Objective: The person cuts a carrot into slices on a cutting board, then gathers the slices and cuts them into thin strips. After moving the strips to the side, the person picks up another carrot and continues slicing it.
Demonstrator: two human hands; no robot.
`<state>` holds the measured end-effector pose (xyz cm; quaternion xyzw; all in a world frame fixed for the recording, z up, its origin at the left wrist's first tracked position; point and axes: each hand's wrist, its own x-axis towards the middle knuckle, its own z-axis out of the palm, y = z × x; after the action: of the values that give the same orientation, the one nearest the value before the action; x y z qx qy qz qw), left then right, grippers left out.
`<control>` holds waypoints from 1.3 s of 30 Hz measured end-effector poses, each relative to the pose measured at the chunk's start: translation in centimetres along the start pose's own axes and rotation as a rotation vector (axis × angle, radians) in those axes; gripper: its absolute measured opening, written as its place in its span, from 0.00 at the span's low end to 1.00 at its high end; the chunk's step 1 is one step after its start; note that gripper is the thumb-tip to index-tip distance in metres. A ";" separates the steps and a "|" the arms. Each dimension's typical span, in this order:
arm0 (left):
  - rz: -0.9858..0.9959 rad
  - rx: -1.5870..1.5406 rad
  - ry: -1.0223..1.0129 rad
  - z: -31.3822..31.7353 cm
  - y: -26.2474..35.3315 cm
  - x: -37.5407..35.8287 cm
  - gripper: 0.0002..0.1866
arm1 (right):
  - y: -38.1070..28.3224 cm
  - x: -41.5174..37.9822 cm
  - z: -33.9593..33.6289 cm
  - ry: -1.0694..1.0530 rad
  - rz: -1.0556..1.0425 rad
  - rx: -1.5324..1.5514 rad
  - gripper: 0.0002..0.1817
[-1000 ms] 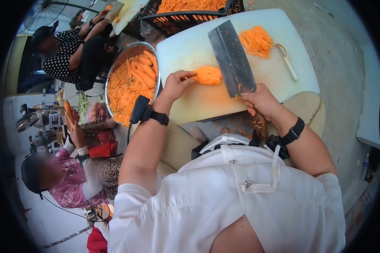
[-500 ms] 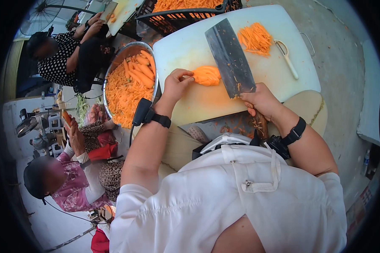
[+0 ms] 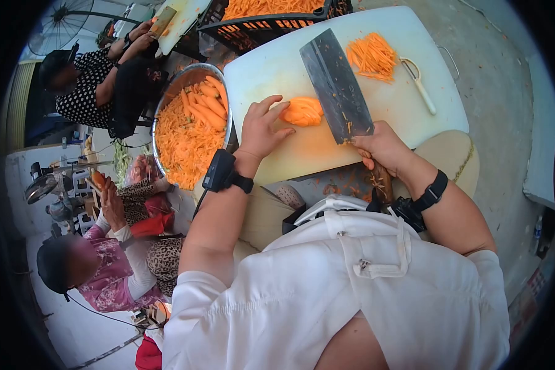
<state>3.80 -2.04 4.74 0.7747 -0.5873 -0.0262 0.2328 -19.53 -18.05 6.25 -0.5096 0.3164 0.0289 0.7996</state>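
My right hand [image 3: 379,148] is wrapped round the wooden handle of a cleaver [image 3: 337,86], its broad blade lying over the white cutting board [image 3: 259,77] with orange bits stuck to it. Just left of the blade, a small stack of carrot slices [image 3: 302,111] lies fanned on the board. My left hand [image 3: 262,128] hovers at the stack's left end, thumb and fingers apart, fingertips close to the slices. Beyond the blade sit a pile of carrot shreds [image 3: 372,57] and a white-handled peeler [image 3: 419,86].
A metal bowl [image 3: 229,120] of shredded and whole carrots stands left of the board. Behind it is a black crate [image 3: 259,29] of shreds. Two people work at the left, one person [image 3: 114,259] holding a carrot, the other person [image 3: 86,92] at another board with a knife.
My left hand has let go of the carrot slices and spread its fingers, the thumb drawn back toward me. The cleaver and my right hand have stayed in place.
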 end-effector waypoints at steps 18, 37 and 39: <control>0.139 0.013 -0.003 4.3 1.3 2.3 0.31 | -0.1 0.3 0.2 0.108 0.029 -0.171 0.06; 0.147 0.036 0.126 3.2 2.6 1.1 0.29 | 1.0 1.4 -0.6 0.105 -0.021 -0.513 0.10; 0.135 0.063 0.181 2.3 2.8 0.6 0.32 | 0.4 1.1 -0.5 0.124 -0.022 -0.566 0.10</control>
<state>0.72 -3.93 3.93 0.7397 -0.6151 0.0780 0.2617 -18.98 -18.56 5.23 -0.7169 0.3384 0.0762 0.6048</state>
